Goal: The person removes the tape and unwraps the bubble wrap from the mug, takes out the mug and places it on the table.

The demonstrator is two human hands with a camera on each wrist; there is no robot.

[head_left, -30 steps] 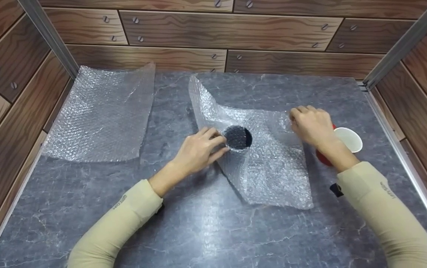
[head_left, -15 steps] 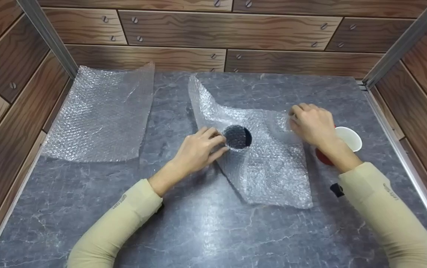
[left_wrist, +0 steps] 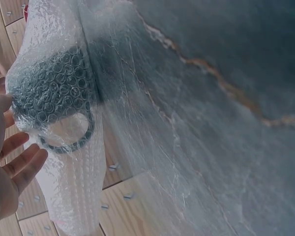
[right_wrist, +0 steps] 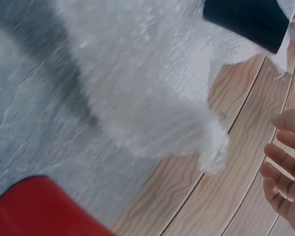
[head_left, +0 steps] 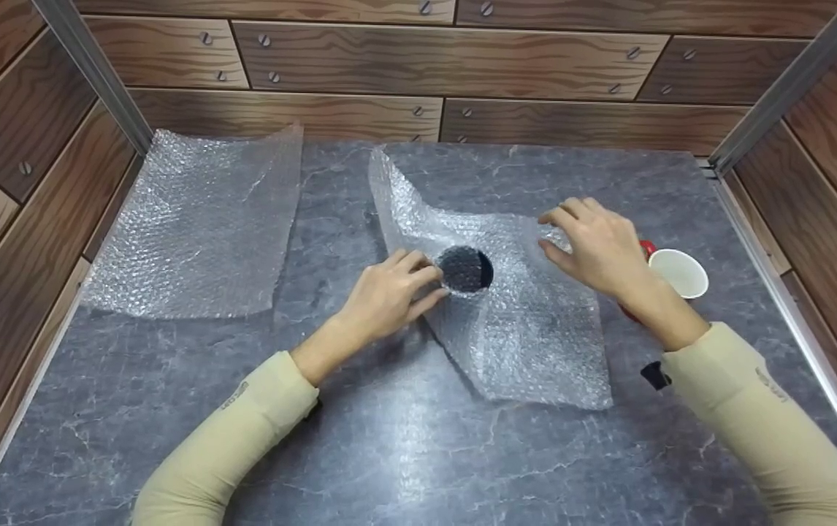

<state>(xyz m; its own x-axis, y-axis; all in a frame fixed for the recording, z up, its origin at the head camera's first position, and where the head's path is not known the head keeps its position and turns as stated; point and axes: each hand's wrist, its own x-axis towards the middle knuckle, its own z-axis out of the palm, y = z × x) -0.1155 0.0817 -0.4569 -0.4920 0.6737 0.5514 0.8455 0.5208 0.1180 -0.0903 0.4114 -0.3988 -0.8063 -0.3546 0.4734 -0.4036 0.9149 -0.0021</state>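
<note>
In the middle of the table stands a dark mug (head_left: pixel 486 272), with a sheet of bubble wrap (head_left: pixel 535 329) lying partly over its opening. Its handle (left_wrist: pixel 91 130) shows through the wrap in the left wrist view, while its bare dark side (right_wrist: pixel 248 22) appears in the right wrist view. My left hand (head_left: pixel 393 292) pinches the wrap at the mug's rim between thumb and index finger; the other fingers are spread loosely. Above the wrap's right part is my right hand (head_left: pixel 597 245), fingers parted and holding nothing. Behind my right wrist, a red mug with a white inside (head_left: pixel 679 274) is partly hidden.
Another bubble wrap sheet (head_left: pixel 199 226) lies flat at the left of the grey marbled table (head_left: pixel 360 453). Wood-patterned walls (head_left: pixel 448 62) and metal posts (head_left: pixel 90 69) enclose the back and sides.
My right hand has let go of the wrap's right edge, opened its fingers and shifted slightly left. My left hand and the dark mug have stayed in place.
</note>
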